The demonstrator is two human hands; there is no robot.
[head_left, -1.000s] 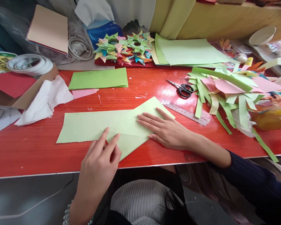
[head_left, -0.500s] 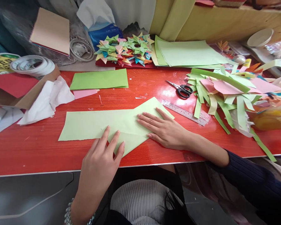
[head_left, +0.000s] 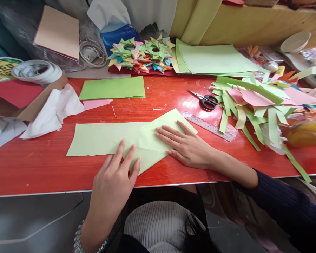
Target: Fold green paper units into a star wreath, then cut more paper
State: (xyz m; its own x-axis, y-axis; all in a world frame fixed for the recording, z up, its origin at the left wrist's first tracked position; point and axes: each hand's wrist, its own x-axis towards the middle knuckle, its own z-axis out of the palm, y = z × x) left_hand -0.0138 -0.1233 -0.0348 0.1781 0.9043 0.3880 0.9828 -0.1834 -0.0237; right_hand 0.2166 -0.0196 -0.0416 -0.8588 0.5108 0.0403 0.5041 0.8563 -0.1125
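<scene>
A pale green sheet of paper (head_left: 100, 138) lies on the red table, with a long strip to the left and a slanted folded part on the right. My left hand (head_left: 116, 175) rests its spread fingertips on the lower edge of the fold. Flat on the slanted part lies my right hand (head_left: 186, 146), fingers stretched toward the upper left. Neither hand grasps anything. Just beyond the right hand are a clear ruler (head_left: 210, 126) and black-handled scissors (head_left: 206, 100).
Paper strips (head_left: 252, 102) are heaped at the right. Along the back stand folded paper wreaths (head_left: 140, 54) and pale green sheets (head_left: 213, 58). A folded green paper (head_left: 113, 88) lies behind the work. Tape rolls (head_left: 38, 70) sit in a box at the left.
Both hands keep their places on the pale green paper. The whole view has shifted very slightly; nothing has been picked up or let go.
</scene>
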